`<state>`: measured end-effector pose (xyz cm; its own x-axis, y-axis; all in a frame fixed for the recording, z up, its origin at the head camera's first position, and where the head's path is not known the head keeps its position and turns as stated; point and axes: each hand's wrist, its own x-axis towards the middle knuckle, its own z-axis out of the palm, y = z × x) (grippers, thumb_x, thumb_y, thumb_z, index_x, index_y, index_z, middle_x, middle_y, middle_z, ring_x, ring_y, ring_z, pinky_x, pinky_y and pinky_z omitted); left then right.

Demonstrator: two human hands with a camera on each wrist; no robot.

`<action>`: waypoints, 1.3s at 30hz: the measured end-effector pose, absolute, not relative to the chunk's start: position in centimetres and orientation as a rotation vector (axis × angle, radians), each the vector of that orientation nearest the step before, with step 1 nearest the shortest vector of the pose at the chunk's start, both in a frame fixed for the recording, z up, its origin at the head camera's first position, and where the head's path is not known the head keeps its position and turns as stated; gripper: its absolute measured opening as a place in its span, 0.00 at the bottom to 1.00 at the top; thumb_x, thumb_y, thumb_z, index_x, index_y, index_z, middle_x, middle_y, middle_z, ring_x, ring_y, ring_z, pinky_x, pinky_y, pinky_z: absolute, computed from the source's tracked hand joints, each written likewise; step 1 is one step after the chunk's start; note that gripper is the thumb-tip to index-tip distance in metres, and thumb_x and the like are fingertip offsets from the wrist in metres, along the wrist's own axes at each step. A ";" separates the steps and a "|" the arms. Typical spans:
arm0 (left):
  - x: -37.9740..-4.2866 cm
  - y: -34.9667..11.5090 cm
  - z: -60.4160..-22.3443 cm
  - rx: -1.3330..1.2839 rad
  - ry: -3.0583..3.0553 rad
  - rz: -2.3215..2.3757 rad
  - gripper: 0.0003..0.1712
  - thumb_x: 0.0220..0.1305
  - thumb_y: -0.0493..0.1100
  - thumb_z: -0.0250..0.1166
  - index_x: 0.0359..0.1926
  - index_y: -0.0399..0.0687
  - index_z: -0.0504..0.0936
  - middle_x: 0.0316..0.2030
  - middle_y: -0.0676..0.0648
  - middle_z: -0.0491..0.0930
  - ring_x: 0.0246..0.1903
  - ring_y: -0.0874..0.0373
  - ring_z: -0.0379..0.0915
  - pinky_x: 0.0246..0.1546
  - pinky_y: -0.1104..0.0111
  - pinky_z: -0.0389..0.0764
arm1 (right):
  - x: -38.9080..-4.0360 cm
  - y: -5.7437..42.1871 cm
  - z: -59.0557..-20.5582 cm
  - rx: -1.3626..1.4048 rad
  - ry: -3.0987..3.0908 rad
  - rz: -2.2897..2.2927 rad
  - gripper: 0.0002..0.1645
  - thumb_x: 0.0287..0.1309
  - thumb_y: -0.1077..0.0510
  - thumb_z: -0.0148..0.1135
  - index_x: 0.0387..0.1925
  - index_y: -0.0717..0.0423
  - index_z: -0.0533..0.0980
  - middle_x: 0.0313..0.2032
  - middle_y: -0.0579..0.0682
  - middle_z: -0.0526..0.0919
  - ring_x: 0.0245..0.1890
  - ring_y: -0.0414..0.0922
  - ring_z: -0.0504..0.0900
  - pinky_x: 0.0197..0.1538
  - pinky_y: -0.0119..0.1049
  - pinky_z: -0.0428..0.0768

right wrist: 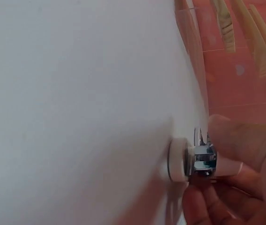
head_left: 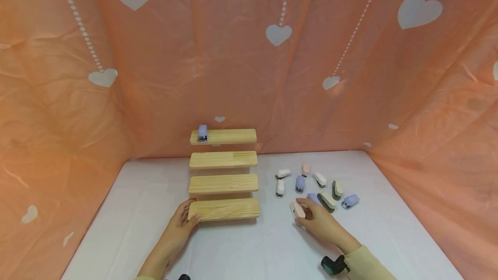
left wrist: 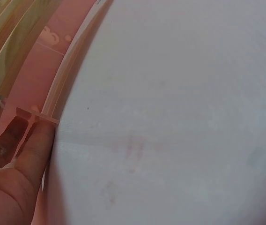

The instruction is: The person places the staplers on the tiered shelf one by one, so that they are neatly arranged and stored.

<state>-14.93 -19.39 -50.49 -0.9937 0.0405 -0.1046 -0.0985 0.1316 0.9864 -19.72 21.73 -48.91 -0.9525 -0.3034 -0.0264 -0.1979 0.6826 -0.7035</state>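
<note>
My left hand [head_left: 177, 230] grips the left end of the lowest board [head_left: 225, 209] of a four-step wooden rack, thumb on its front face. In the left wrist view, fingers [left wrist: 35, 147] touch a clear support beneath the boards. A lavender mini stapler [head_left: 202, 133] stands at the left end of the top board. To the right of the rack, my right hand [head_left: 320, 221] pinches a pink mini stapler [head_left: 297, 211] between thumb and fingers. Its metal front [right wrist: 203, 159] faces the camera in the right wrist view.
Several mini staplers lie beyond my right hand: white [head_left: 280, 188], pink [head_left: 305, 169], lavender [head_left: 351, 201] and cream with dark green [head_left: 337, 189]. They sit on a white tabletop [head_left: 268, 245]. An orange curtain with hearts [head_left: 233, 55] encloses the back and sides.
</note>
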 end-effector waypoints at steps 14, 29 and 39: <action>-14.6 -19.7 -50.4 -0.107 2.279 1.990 0.34 0.70 0.44 0.59 0.71 0.47 0.55 0.71 0.33 0.53 0.69 0.41 0.51 0.64 0.55 0.65 | -19.3 21.3 -49.8 -0.407 2.696 -1.154 0.39 0.59 0.48 0.67 0.66 0.58 0.62 0.23 0.44 0.74 0.22 0.39 0.72 0.24 0.31 0.74; -14.9 -19.5 -50.2 -0.115 2.279 1.968 0.34 0.70 0.43 0.58 0.71 0.48 0.55 0.71 0.32 0.52 0.69 0.40 0.51 0.64 0.55 0.65 | -18.9 20.1 -49.1 -0.302 2.726 -1.245 0.44 0.52 0.44 0.71 0.65 0.56 0.64 0.22 0.43 0.76 0.21 0.40 0.73 0.23 0.31 0.72; -15.0 -19.3 -50.4 -0.148 2.261 1.986 0.35 0.69 0.46 0.60 0.71 0.49 0.55 0.71 0.34 0.54 0.69 0.41 0.52 0.64 0.55 0.65 | -21.0 16.9 -44.7 -0.437 2.825 -1.422 0.41 0.49 0.47 0.75 0.62 0.55 0.70 0.23 0.44 0.75 0.24 0.41 0.73 0.24 0.32 0.73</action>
<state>-14.99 -19.31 -50.39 -0.9869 0.0108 -0.1607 -0.1580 0.1297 0.9789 -20.99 16.88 -44.66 -0.9613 -0.2191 0.1672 -0.2648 0.5662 -0.7806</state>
